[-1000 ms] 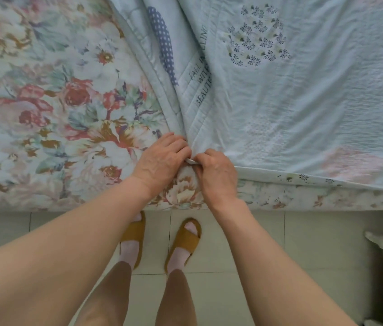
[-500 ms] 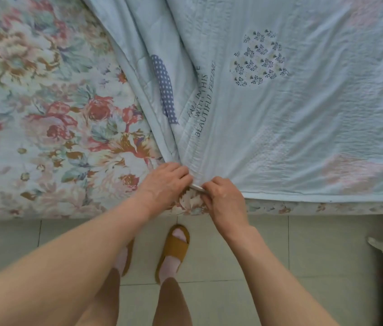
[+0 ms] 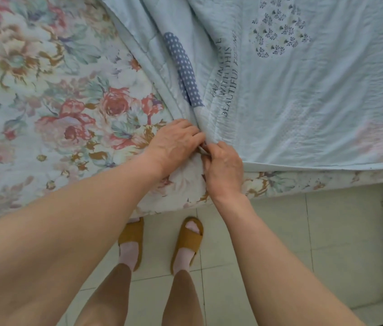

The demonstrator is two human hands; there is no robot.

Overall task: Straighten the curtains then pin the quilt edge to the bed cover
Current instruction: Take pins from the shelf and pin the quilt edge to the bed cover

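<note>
Both hands meet at the quilt (image 3: 303, 95) corner; left hand (image 3: 174, 142) pinches fabric onto the bed cover (image 3: 44, 90); right hand (image 3: 223, 165) grips a pin (image 3: 203, 150); pinning underway; next, likely push it through.

My left hand (image 3: 174, 143) and right hand (image 3: 224, 167) are drawing closer together at the quilt (image 3: 303, 90) corner than a second ago, so the gap between them is closing. The thin silvery pin (image 3: 202, 150), lying nearly level before, is now tilting steeply between my fingertips. My right hand is sliding lower against the quilt corner, over the floral bed cover (image 3: 44, 102). My slippers (image 3: 187, 242) are shifting slightly on the floor.
</note>
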